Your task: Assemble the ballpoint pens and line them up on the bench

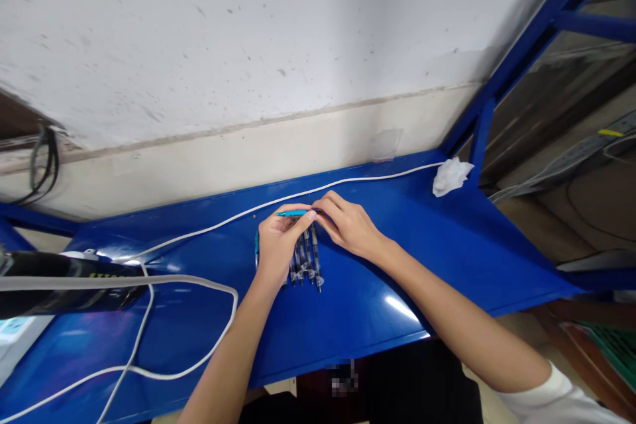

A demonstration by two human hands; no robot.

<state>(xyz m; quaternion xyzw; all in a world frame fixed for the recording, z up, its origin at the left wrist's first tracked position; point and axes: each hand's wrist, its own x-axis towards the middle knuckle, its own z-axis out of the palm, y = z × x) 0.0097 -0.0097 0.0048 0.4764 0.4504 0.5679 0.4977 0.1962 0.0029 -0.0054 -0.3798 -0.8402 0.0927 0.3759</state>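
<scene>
In front of you stands a white, dark-speckled wall point(238, 40) with a cream band along its foot. Your glossy blue metal table point(358, 331) meets it, and a thin white cable point(342, 181) crosses near the back edge to a crumpled white wad point(451, 177) by a blue metal frame point(521, 55). At your left lies a black cylinder with yellow lettering point(59, 301), crossed by a thicker pale cable point(199, 279). Looped black cables point(52, 146) hang beyond; a green plastic crate point(616, 348) sits lower right.
</scene>
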